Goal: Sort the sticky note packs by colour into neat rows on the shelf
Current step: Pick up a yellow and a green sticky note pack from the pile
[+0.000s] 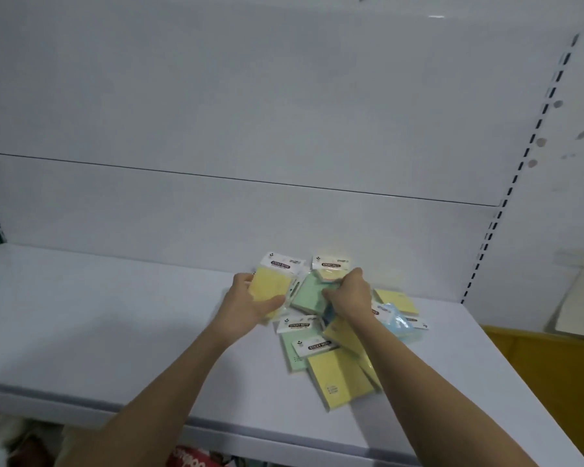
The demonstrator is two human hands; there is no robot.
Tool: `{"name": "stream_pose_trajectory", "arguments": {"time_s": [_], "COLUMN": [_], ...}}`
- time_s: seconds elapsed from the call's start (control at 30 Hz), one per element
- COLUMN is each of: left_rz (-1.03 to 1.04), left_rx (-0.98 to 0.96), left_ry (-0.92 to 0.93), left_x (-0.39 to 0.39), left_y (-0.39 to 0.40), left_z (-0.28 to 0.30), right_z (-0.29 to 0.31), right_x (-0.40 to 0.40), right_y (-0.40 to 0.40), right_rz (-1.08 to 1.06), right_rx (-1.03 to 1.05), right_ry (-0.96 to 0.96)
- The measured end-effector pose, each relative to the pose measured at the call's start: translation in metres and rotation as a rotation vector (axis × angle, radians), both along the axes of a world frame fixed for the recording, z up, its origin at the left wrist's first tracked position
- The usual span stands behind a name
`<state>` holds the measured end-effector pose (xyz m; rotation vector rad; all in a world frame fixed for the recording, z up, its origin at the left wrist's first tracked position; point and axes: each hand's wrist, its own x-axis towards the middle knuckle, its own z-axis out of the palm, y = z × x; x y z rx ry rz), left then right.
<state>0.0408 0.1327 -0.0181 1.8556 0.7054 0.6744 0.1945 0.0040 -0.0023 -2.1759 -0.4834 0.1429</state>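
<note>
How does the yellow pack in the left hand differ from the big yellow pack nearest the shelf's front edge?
The held yellow pack is gripped by the left hand; the front yellow pack lies flat on the shelf, untouched. The held pack's white header card points toward the back wall; the front pack's header is overlapped by another pack's label. The held pack sits left of the pile; the front one is at its near edge. Both are yellow and wrapped.

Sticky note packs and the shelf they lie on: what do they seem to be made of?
Sticky note packs: pastel paper pads, apparently in clear glossy film with white printed card headers; the wrap shows glare. Shelf: smooth white surface with a slight sheen, probably painted metal, though laminate is possible.
</note>
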Motion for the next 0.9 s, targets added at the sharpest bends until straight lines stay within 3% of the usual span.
{"name": "stream_pose_trajectory", "arguments": {"time_s": [0.17, 0.43, 0.53, 0.9], "left_rz": [-0.016, 0.02, 0.119, 0.396], "left_rx": [-0.166, -0.355, -0.416, -0.381], "left_ry": [-0.113, -0.175, -0.231, -0.345], "left_x": [0.002, -0.011, -0.02, -0.13], "left_y": [-0.009, -0.027, -0.041, -0.015], "left_z": [-0.002, -0.001, 0.003, 0.015], "right_z": [-0.004, 0.012, 0.014, 0.012], "right_x": [0.015, 0.018, 0.01, -0.064], "right_y": [-0.002, -0.045, -0.05, 0.009], "right_rz": [0.094, 0.468, 0.576, 0.751], "right_rx": [0.066, 0.429, 0.566, 0.592], "right_ry": [0.189, 0.616, 0.743, 0.638]}}
